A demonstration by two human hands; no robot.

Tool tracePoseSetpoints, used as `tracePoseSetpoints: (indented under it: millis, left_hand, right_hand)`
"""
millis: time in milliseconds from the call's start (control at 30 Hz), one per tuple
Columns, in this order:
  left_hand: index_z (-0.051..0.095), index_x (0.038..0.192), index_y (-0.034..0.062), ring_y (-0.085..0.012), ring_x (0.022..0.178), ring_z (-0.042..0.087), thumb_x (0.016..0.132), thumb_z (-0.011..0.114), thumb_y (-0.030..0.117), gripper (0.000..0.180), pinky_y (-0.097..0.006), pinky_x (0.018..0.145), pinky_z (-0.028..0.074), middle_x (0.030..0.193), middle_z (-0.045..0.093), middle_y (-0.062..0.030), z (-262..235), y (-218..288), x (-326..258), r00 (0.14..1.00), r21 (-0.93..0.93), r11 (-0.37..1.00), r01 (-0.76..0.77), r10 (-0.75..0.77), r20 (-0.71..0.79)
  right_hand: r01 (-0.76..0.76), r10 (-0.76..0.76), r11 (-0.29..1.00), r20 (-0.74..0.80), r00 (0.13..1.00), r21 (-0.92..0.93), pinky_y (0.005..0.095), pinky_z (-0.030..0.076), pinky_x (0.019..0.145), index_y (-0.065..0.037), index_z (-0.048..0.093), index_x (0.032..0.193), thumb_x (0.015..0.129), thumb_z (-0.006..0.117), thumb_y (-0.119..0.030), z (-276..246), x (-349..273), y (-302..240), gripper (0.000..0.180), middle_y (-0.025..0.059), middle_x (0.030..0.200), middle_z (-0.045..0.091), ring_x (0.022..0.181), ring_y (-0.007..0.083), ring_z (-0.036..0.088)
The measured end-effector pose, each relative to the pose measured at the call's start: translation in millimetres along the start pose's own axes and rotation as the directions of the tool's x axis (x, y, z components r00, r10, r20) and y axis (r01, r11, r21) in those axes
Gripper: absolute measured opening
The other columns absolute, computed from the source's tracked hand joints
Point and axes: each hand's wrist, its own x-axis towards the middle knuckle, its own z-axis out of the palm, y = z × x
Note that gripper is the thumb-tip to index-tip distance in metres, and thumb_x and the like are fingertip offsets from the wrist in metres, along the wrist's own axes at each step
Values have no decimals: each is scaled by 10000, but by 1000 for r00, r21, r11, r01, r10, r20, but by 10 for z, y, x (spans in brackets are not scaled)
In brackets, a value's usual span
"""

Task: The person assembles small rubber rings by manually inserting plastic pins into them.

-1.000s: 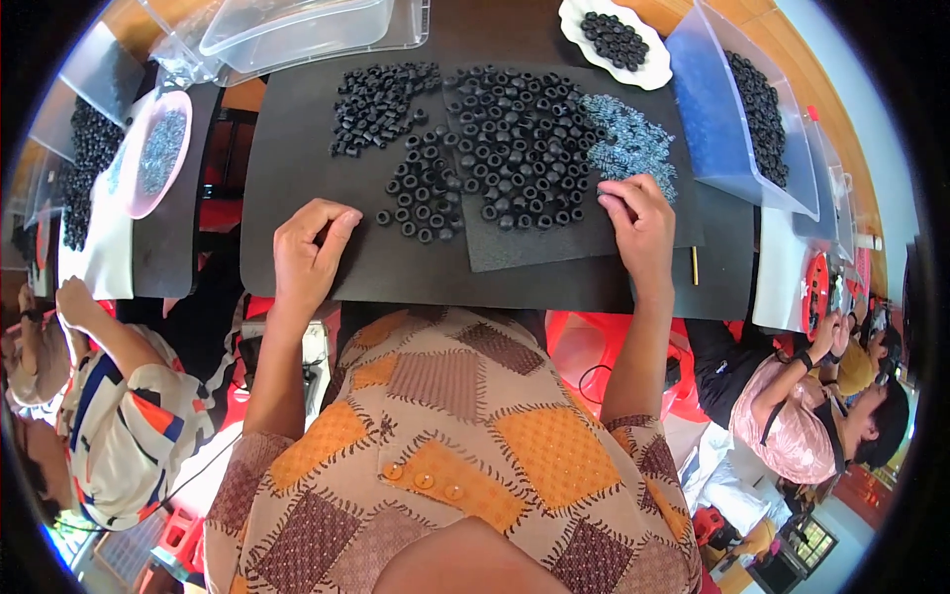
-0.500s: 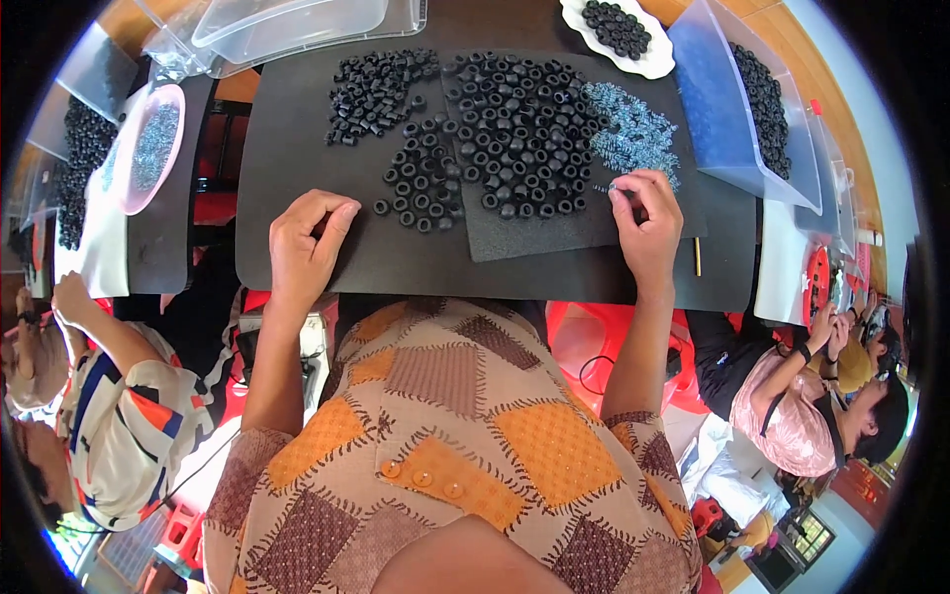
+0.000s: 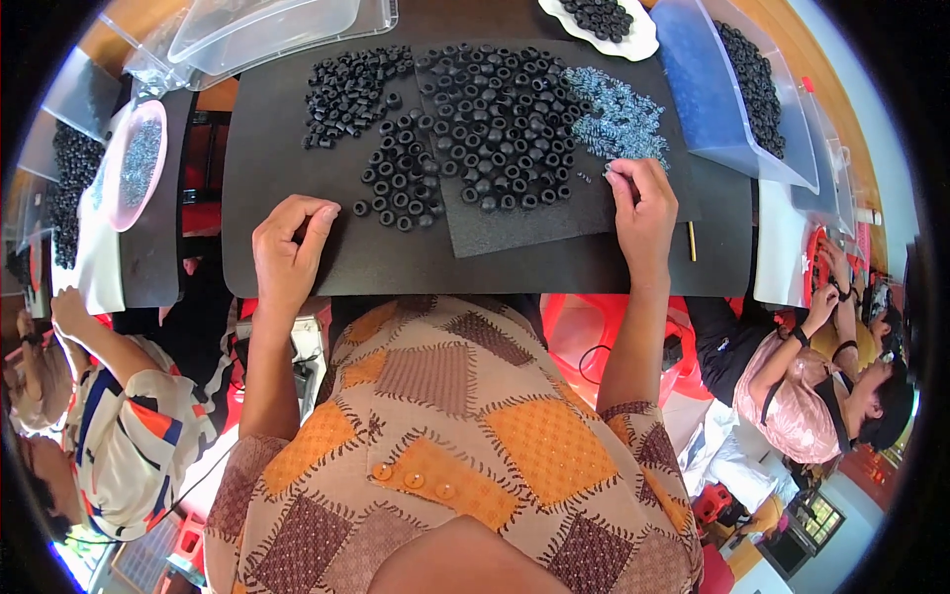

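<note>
My left hand (image 3: 288,249) rests curled on the black mat (image 3: 297,188), its fingers closed around something small that I cannot make out. Just right of it lies a group of black ring-shaped parts (image 3: 396,188). My right hand (image 3: 641,206) sits at the mat's right side with fingertips pinched at the lower edge of a pile of small blue-grey metal pieces (image 3: 616,111). A large spread of black rings (image 3: 495,109) covers a darker sheet (image 3: 515,223) between the hands. Another heap of black parts (image 3: 348,89) lies at the far left.
A white dish of black rings (image 3: 604,18) and a clear bin of black parts (image 3: 737,84) stand at the back right. Clear plastic trays (image 3: 267,30) sit at the back left, a pink bowl (image 3: 139,163) at left. Other people work on both sides.
My right hand has slid right and forward to the blue-grey pile. My left hand has stayed at the mat's near edge with fingers curled.
</note>
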Motion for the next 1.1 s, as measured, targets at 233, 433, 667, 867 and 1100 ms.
tracePoseSetpoints:
  millis: [233, 433, 667, 867, 1100]
  left_hand:
    - [695, 902, -10, -184, 720, 636, 902, 668, 89, 103, -283, 660, 486, 817, 680, -98, -1, 3, 9, 1000, -53, 998, 31, -31, 4]
    - [726, 951, 45, -216, 790, 666, 785, 778, 59, 174, -308, 708, 532, 887, 702, -95, 149, 681, 315, 972, -171, 960, -221, 232, 45]
    - [705, 1071, 62, -305, 926, 662, 804, 723, 66, 267, -386, 800, 548, 971, 688, -117, 1057, 1159, 748, 812, -390, 762, -517, 580, 59]
    - [695, 954, 35, -302, 837, 662, 809, 706, 60, 148, -386, 720, 546, 906, 674, -97, 1269, 1169, 770, 816, -396, 783, -480, 564, 127]
    - [680, 892, 14, -263, 762, 663, 810, 712, 42, 93, -346, 678, 536, 825, 659, -109, 1309, 1217, 789, 872, -428, 825, -369, 467, 147]
  right_hand:
    - [-34, 58, 962, -82, 995, 273, 286, 484, 642, -15, 642, 927, 878, 657, -21, 38, 13, -85, 52, 84, 872, 664, 716, 176, 618]
    - [-186, 184, 791, 62, 981, 583, 216, 439, 632, -8, 670, 956, 862, 707, -10, 50, -24, -166, 101, 9, 826, 651, 706, 56, 545]
    - [-155, 53, 765, 180, 982, 625, 192, 415, 635, 5, 685, 969, 870, 703, 4, -79, 30, -386, 101, -18, 848, 642, 713, 35, 517]
    - [-342, 159, 615, 314, 936, 711, 184, 422, 648, -11, 652, 976, 861, 704, 9, -146, -51, -362, 127, -19, 844, 620, 729, 35, 528]
    - [-275, 203, 507, 197, 959, 817, 206, 467, 698, -19, 625, 959, 869, 695, 8, -10, -80, -339, 117, -13, 865, 619, 766, 58, 565]
